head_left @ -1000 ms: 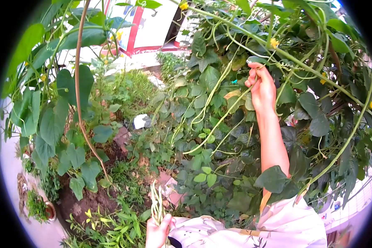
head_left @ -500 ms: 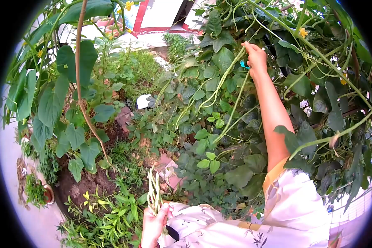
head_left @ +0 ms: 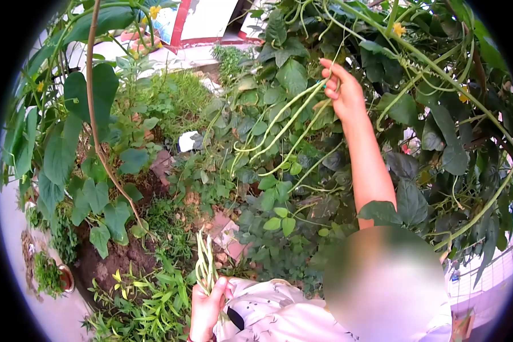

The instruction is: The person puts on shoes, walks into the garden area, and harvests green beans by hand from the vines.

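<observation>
A small bunch of pale green long beans (head_left: 205, 261) stands up out of my left hand (head_left: 207, 302), which is closed around its lower end in front of the patterned light shirt. Higher up, my right hand (head_left: 345, 91) reaches into the vines with its fingers curled on the upper ends of several long beans (head_left: 288, 122). These beans slant down and to the left, apart from each other at their tips. A thin stem runs upward from the fingers into the leaves. Part of the right sleeve is blurred.
Dense leafy vines (head_left: 422, 142) fill the right side. At left stands a thin brown pole (head_left: 91, 85) with broad leaves beside it. Low green plants (head_left: 148, 302) grow near the front. A potted plant (head_left: 50, 273) sits on the pavement at the left edge.
My right hand has turned and shifted slightly left and down, its fingers now more curled on the beans. The beans it holds have swung to the left. My left hand keeps its bunch.
</observation>
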### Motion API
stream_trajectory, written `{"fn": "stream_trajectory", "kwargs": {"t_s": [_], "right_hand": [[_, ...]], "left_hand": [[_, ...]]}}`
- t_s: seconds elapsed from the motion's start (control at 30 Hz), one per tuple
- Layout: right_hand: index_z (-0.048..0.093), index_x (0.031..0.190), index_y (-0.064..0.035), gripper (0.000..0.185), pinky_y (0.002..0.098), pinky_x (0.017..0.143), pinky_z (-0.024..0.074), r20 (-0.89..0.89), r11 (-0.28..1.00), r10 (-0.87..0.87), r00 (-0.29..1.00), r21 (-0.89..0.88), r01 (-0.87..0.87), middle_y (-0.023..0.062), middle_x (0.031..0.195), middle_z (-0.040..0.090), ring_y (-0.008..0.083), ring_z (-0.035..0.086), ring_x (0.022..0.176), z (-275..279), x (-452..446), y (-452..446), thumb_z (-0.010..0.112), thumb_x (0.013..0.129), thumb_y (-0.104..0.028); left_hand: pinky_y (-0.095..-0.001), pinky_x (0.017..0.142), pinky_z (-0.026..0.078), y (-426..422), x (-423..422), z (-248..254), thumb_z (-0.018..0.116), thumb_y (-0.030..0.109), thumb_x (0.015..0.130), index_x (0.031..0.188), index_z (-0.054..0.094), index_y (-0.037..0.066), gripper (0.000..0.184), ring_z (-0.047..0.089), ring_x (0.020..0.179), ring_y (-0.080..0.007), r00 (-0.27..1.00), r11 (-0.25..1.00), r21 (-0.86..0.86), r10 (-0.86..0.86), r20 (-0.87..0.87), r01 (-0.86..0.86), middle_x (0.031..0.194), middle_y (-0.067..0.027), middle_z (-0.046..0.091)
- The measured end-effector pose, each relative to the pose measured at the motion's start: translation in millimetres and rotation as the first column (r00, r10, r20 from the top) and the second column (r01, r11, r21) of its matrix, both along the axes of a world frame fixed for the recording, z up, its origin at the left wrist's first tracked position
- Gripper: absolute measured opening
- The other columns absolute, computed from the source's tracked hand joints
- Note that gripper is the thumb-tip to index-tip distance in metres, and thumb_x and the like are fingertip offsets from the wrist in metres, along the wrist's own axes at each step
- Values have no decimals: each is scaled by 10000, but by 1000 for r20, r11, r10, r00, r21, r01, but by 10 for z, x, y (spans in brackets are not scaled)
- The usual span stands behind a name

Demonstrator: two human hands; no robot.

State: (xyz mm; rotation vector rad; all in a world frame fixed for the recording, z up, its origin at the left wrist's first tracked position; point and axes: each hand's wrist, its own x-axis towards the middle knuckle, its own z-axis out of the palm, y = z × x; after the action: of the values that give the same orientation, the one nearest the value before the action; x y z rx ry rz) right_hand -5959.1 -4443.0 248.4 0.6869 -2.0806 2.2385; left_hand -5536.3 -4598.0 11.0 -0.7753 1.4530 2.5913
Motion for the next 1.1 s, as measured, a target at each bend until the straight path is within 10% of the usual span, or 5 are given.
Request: {"fn": "stream_trajectory", "kwargs": {"t_s": [0.53,0.73,0.8,1.0,1.1], "right_hand": [[596,1003,-22,165,217,437,260,1,991,-112,994,-71,112,51,712,517,83,310,499,91,-133,74,529,852,-20],[575,1191,12,299,184,437,249,-103,983,-101,990,140,115,-19,729,517,31,309,516,-50,263,-75,487,921,-78],[584,1178,3,287,177,433,241,-172,934,-50,984,341,107,-41,735,515,25,309,511,-183,619,-172,481,928,-93],[607,1148,-72,256,157,438,249,200,710,419,886,536,-456,-60,711,510,-7,338,522,-862,2044,-570,489,952,-186],[585,1162,-66,259,148,456,258,362,739,510,780,280,-613,-40,734,516,-7,352,529,-1296,2301,-694,475,969,-198]], "left_hand": [[-194,419,270,-27,-51,-13,542,242,956,800,603,54,252,368,433,-34,1000,1000,-4,6,-11,-6,574,0,556],[-279,644,449,-36,-88,0,510,328,968,778,545,50,339,586,646,-141,973,994,-13,102,-209,-107,693,-70,606],[-400,913,440,-169,-141,-2,486,354,972,752,504,55,372,613,978,-258,951,993,-108,20,-308,-56,917,-165,651],[-460,1053,369,-233,-598,77,442,263,997,753,450,53,322,526,1182,-285,850,986,41,158,-502,-160,1236,-229,569],[-345,937,456,-91,-810,-146,461,267,995,846,500,60,258,571,1110,-200,935,997,-29,60,-349,-75,1181,-157,617]]}}
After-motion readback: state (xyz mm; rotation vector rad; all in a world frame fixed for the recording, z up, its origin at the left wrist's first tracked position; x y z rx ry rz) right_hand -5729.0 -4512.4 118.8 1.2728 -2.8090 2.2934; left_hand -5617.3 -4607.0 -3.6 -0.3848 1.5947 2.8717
